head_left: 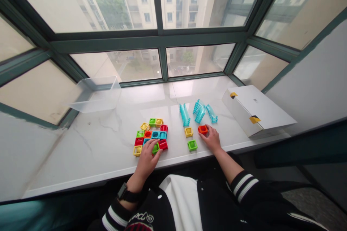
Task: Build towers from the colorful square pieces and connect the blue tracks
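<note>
My left hand (148,156) reaches over the near side of a cluster of coloured toy blocks, with its thumb and index finger around a green block (155,148). Beside that hand are a red block (163,144) and a yellow block (137,150). My right hand (212,139) is closed, its fingertips gripping an orange-red block (202,129) at or just above the countertop. To its left sit a separate yellow block (188,132) and a loose green block (192,145). My left palm hides part of the cluster.
Clear blue track pieces, one straight (184,114), one curved (199,110) and one smaller (211,113), lie behind my right hand. A white box (260,106) stands at the right. A transparent plastic bin (100,103) is at the back left. Windows border the marble-patterned countertop (94,151).
</note>
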`<state>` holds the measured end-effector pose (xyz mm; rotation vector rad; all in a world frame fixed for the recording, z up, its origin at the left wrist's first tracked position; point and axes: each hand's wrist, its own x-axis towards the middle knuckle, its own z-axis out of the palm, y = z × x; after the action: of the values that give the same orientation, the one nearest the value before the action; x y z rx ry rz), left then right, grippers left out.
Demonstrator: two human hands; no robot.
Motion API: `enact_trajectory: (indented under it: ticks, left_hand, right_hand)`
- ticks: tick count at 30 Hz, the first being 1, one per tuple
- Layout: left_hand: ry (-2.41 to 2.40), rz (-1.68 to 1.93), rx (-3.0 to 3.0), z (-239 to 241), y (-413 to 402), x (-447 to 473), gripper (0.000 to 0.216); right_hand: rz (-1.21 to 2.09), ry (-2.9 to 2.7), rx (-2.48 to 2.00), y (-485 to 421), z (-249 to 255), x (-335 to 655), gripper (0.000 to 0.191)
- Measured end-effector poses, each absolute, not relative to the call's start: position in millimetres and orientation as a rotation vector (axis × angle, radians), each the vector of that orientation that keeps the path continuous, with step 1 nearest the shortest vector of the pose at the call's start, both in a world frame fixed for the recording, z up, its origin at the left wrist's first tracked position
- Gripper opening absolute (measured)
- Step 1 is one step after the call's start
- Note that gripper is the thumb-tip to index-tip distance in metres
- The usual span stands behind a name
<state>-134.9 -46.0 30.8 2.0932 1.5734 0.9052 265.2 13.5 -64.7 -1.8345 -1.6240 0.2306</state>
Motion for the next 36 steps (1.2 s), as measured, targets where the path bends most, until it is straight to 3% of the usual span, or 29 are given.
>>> enact_trajectory:
  ticks: [8,14,19,26,31,36]
  left_hand:
    - [1.641,0.914,2.101,25,-42,-146,0.047]
    - [1.707,0.876,2.102,13,-37,-157,0.046]
    - [1.733,0.782,2.157,3,-39,-156,0.044]
    - [1.753,0.782,2.208,4,-43,-162,0.047]
    - [1.771,0.763,2.219,4,-45,-164,0.032]
    - [1.752,0.729,2.194,1,-45,-164,0.032]
  right_hand:
    - [0.431,-1.509,-1.665,-2,-51,272,0.079]
    - [0.374,-1.394,-1.481,-22,0,265,0.056]
    - [0.465,-1.619,-1.298,-22,49,208,0.026]
    - [0.769,-2.311,-1.255,-13,56,106,0.052]
    - [0.621,-2.529,-1.417,-2,46,71,0.045]
    - [0.556,-2.583,-1.45,4,41,63,0.036]
